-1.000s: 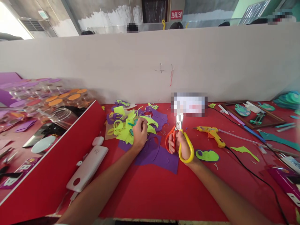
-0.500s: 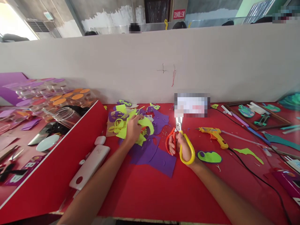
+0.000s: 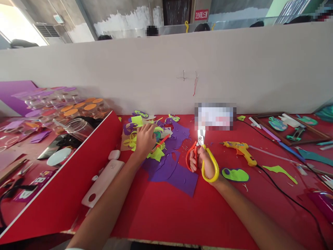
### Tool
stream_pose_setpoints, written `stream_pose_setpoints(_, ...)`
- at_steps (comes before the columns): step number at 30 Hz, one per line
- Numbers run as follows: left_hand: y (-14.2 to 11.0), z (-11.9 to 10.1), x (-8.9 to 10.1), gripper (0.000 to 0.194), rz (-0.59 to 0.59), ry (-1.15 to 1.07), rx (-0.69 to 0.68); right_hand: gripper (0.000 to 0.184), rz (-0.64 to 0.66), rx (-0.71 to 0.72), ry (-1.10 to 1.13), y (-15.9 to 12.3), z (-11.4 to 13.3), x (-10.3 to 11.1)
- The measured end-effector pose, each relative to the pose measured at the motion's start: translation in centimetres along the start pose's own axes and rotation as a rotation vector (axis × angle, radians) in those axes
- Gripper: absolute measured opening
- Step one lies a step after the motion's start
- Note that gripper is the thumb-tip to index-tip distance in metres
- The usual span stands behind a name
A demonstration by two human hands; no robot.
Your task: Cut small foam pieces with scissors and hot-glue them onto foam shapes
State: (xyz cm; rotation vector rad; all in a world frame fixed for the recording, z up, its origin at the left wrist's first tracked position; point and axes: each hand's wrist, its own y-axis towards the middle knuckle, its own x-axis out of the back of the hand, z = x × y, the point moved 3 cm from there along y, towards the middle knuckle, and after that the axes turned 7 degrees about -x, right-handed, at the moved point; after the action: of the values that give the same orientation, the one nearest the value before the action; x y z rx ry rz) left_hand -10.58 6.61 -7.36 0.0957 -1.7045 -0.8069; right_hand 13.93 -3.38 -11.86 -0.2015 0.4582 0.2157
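My right hand (image 3: 205, 161) is closed on the handles of large scissors (image 3: 210, 170), one loop yellow and the other red. Their metal blades point away from me, towards the partition. On the left, my left hand (image 3: 146, 140) is over a heap of yellow-green foam scraps (image 3: 156, 153), with its fingers bent and a little apart. Its fingertips are partly hidden, and no held piece shows. Beside the heap, purple foam sheets (image 3: 183, 178) lie spread on the red table. A yellow-green shoe-sole shape with a purple edge (image 3: 235, 174) rests right of the scissors.
A yellow glue gun (image 3: 240, 151) with a trailing black cord lies at the right. Behind it is a brown wooden frame (image 3: 287, 140). A white power bank-like case (image 3: 102, 184) lies along the red divider (image 3: 65, 187). Lidded clear cups (image 3: 90, 109) stand beyond that divider.
My left hand has shifted slightly left over the heap. The curved yellow-green piece at its fingers no longer shows, uncovering a teal piece and a red-orange strip. The scissors stay in my right hand.
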Motion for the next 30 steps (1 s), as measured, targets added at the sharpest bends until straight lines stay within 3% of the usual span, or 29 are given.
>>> stream_pose_setpoints(3, -0.2, -1.1, -0.9, 0.025, 0.149, 0.060, -0.084, 0.060, -0.004, -0.004, -0.004, -0.1, 0.0, -0.1)
stream_pose_setpoints(8, -0.7, -1.5, -1.8, 0.023, 0.297, 0.058, -0.153, 0.060, 0.001, -0.011, 0.001, -0.2, 0.0, -0.1)
stream_pose_setpoints(12, -0.4, -1.4, -1.8, 0.021, 0.267, -0.016, -0.030, 0.060, 0.005, -0.012, -0.007, -0.2, 0.0, -0.1)
stream_pose_setpoints(17, 0.1, -2.1, -1.5, 0.038, 0.210, -0.114, 0.131, 0.061, -0.004, -0.015, -0.008, -0.2, 0.0, -0.1)
stream_pose_setpoints(20, 0.1, -3.5, -1.6, 0.049, 0.241, -0.167, 0.115, 0.060, -0.018, -0.013, -0.007, -0.2, 0.0, -0.1)
stream_pose_setpoints(23, -0.2, -4.2, -1.3, 0.037, 0.176, -0.102, 0.045, 0.059, -0.024, -0.003, -0.007, -0.2, 0.1, -0.1)
stream_pose_setpoints(25, -0.5, -3.6, -0.9, 0.024, 0.096, 0.028, 0.009, 0.060, -0.012, -0.003, -0.007, -0.2, 0.0, -0.1)
stream_pose_setpoints(26, -0.6, -3.0, -0.8, 0.028, 0.082, 0.092, 0.005, 0.061, -0.003, -0.005, -0.008, -0.2, 0.0, -0.1)
stream_pose_setpoints(28, -0.9, -1.5, -0.8, 0.044, 0.129, 0.180, 0.041, 0.062, 0.006, -0.012, -0.008, -0.1, -0.1, -0.1)
stream_pose_setpoints(30, -1.1, 0.0, -1.0, 0.044, 0.221, 0.198, 0.115, 0.062, -0.001, -0.020, -0.002, -0.1, -0.2, -0.1)
